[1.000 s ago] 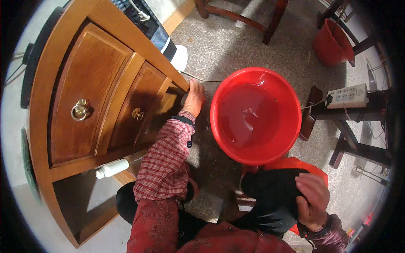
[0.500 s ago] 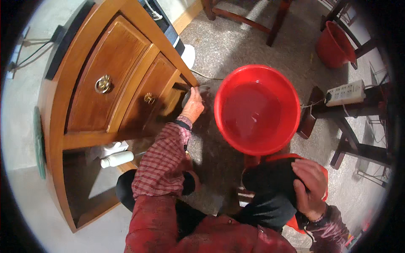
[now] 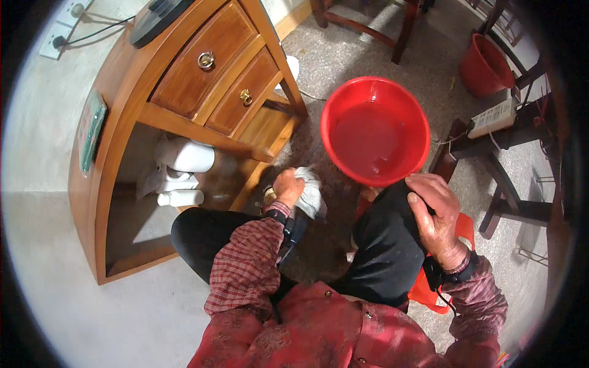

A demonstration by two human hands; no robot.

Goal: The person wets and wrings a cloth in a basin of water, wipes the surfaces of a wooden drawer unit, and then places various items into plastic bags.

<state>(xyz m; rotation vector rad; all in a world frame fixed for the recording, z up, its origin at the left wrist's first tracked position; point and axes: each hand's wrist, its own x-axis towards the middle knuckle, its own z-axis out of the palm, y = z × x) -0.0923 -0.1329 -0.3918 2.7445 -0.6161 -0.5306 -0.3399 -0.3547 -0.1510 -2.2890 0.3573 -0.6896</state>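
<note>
My left hand (image 3: 287, 187) is closed around a pale wet-looking cloth (image 3: 311, 193), which hangs from the fingers low between my knees. It is close to the lower front edge of the wooden cabinet (image 3: 261, 150). My right hand (image 3: 437, 211) rests on my right knee, palm down and fingers stretched out, holding nothing. Just past that knee stands a red plastic basin (image 3: 423, 119) with cloudy water (image 3: 371, 138) in it.
Inside the cabinet's open lower part are a white bottle (image 3: 181, 198) and a paper roll (image 3: 195, 157). A red bucket (image 3: 485, 67) stands at the far right. A white power strip (image 3: 494, 118) lies on a dark wooden frame (image 3: 521, 135) at the right.
My left hand has drawn back from the cabinet's right corner toward me, and the cloth now shows in it. My right hand stays on the knee. The view has shifted.
</note>
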